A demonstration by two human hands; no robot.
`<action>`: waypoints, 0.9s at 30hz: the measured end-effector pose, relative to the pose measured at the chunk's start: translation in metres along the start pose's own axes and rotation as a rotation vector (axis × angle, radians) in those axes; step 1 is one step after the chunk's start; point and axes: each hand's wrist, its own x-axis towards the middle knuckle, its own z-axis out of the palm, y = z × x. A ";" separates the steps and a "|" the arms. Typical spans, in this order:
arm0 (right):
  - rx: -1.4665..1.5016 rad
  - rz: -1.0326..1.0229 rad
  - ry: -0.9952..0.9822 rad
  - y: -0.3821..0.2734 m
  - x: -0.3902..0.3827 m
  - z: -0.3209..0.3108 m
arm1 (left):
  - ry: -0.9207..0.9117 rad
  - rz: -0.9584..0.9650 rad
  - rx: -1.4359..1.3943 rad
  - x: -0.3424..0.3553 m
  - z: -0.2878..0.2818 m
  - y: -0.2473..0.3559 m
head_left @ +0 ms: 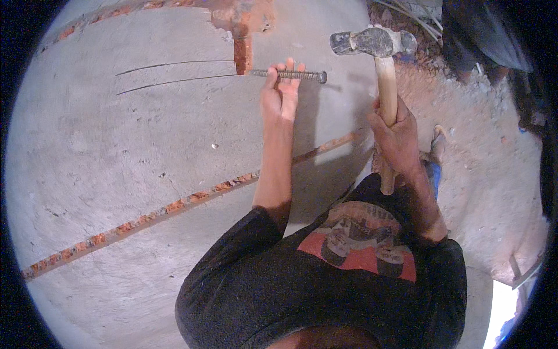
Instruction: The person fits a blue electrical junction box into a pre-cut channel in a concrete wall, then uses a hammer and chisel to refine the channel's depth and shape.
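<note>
My left hand (281, 99) is closed around a ribbed steel chisel (311, 75), its fingers wrapped under the shaft. The chisel lies about level, its thick struck end to the right and its other end at the edge of a chipped brick-red slot (243, 53) in the grey wall (145, 134). In my right hand (399, 138) is a hammer (386, 81), gripped low on its pale wooden handle. The scuffed metal head is up, to the right of the chisel and apart from it.
Two dark drawn lines (180, 84) run left from the slot. A long chiselled groove (174, 206) with exposed brick slants across the wall below my left arm. Rubble (479, 78) and dusty ground (482, 180) lie to the right, with a dark cloth-like shape (485, 35) above.
</note>
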 end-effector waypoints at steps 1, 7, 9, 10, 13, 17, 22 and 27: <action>0.020 0.037 0.001 -0.004 0.000 0.000 | 0.014 0.008 -0.039 0.000 0.007 0.000; 0.031 0.037 0.100 -0.036 0.007 -0.009 | 0.116 0.086 -0.252 0.029 0.032 -0.001; 0.076 0.100 0.083 -0.060 0.015 -0.022 | 0.159 0.124 -0.300 0.033 0.039 0.000; 0.099 0.061 0.109 -0.070 0.019 -0.027 | 0.186 0.144 -0.313 0.033 0.050 0.001; 0.159 -0.028 0.203 -0.099 0.029 -0.045 | 0.193 0.173 -0.324 0.038 0.056 0.007; 0.420 -0.218 0.394 -0.130 0.036 -0.060 | 0.102 0.180 -0.352 0.042 0.038 0.015; 0.394 -0.436 0.455 -0.080 0.039 -0.022 | 0.092 0.157 -0.336 0.036 0.037 0.019; -0.377 0.048 -0.080 -0.043 0.030 0.028 | 0.044 0.096 -0.279 0.059 0.003 0.019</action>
